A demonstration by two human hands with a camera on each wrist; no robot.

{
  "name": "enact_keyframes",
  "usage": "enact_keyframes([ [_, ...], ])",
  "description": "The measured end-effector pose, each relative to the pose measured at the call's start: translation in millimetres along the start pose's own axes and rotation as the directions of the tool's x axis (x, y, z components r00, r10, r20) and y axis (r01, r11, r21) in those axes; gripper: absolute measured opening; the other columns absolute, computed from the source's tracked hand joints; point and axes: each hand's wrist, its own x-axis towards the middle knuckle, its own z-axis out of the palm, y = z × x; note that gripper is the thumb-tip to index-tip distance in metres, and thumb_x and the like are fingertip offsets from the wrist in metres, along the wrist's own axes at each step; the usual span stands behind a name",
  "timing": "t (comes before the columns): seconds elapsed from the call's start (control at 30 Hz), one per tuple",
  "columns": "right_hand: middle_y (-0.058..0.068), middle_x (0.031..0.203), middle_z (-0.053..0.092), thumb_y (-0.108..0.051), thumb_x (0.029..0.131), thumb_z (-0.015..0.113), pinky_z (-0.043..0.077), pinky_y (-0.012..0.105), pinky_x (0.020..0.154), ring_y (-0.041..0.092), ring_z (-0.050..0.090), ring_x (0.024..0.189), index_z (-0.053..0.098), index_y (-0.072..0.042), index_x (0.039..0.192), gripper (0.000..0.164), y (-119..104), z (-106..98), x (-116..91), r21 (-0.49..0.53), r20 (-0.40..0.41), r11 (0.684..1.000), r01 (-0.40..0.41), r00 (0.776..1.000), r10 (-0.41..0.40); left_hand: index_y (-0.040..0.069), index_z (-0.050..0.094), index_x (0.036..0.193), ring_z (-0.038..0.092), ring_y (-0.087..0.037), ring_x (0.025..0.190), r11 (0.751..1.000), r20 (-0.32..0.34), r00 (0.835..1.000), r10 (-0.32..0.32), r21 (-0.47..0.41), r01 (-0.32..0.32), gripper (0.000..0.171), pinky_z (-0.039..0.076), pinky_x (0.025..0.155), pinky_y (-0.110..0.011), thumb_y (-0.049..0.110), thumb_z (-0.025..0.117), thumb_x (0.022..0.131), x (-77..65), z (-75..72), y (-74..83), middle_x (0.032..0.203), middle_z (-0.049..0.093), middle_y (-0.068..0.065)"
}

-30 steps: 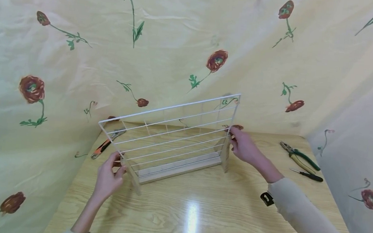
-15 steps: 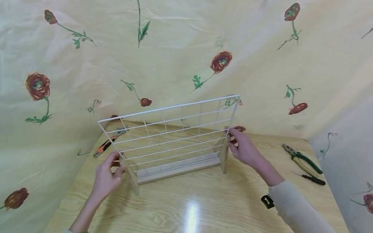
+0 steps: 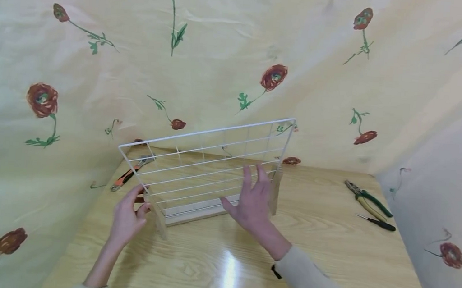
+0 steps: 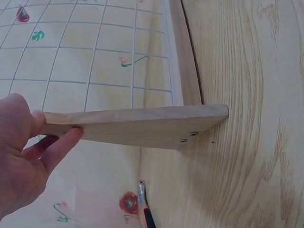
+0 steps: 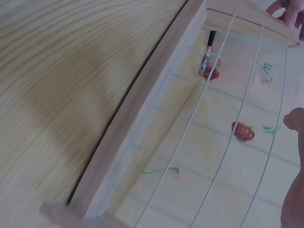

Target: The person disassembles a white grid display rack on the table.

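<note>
A rack stands tilted on the table: a white wire grid between two wooden side pieces, with a wooden bar along the bottom. My left hand grips the upper end of the left side piece, thumb on one face and fingers on the other. Two screw heads show near that piece's lower end. In front of the grid, toward its right, my right hand has its fingers spread and holds nothing; whether it touches the wires cannot be told. The right side piece is partly behind it.
An adjustable wrench with an orange and black handle lies behind the rack at left. Pliers and a screwdriver lie at the right of the wooden table. Flowered cloth hangs behind the table.
My right hand has let go of the right side piece and moved left and slightly down, in front of the grid. My left hand keeps its hold on the left piece.
</note>
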Motion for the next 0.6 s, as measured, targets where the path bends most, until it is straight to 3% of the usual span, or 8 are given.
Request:
enact_keyframes([
  [0.1,0.034,0.146,0.015,-0.045,0.053,0.098,0.045,0.062,0.095,0.049,0.028,0.13,0.015,0.0,0.15,0.135,-18.4,19.6,5.3,-0.044,-0.037,0.999,0.01,0.999,-0.011,-0.01,0.058,0.122,0.068,-0.038,0.082,1.0,-0.006,1.0,0.024,-0.001,-0.024,0.051,0.06,0.061,-0.024,-0.028,0.068,0.075,-0.6,-0.7,-2.6,0.101,0.064,-0.025],
  [0.27,0.032,0.146,0.011,-0.048,0.051,0.099,0.042,0.064,0.097,0.047,0.025,0.131,0.016,0.001,0.148,0.136,-28.8,36.2,14.9,-0.103,-0.112,0.995,-0.006,0.994,-0.005,-0.011,0.058,0.123,0.068,-0.038,0.082,0.999,-0.015,0.999,0.029,-0.014,-0.029,0.051,0.061,0.06,-0.025,-0.027,0.069,0.075,-0.4,3.2,-4.1,0.101,0.064,-0.025],
  [0.47,0.033,0.149,0.005,-0.052,0.053,0.097,0.035,0.065,0.102,0.049,0.017,0.137,0.015,0.001,0.149,0.137,-33.7,42.6,24.0,-0.156,-0.103,0.985,-0.077,0.993,0.062,-0.009,0.057,0.124,0.067,-0.038,0.083,0.999,-0.024,0.999,0.033,-0.007,-0.033,0.052,0.061,0.06,-0.028,-0.027,0.068,0.077,-0.4,2.6,-4.1,0.102,0.064,-0.024],
  [0.6,0.035,0.151,0.0,-0.055,0.05,0.097,0.035,0.069,0.101,0.053,0.022,0.134,0.008,-0.001,0.152,0.146,-37.2,44.9,25.6,-0.164,-0.069,0.977,-0.135,0.99,0.125,-0.008,0.057,0.125,0.067,-0.038,0.082,0.999,-0.022,0.999,0.039,-0.003,-0.039,0.053,0.061,0.059,-0.027,-0.028,0.067,0.076,-1.4,2.8,-4.9,0.102,0.063,-0.024],
])
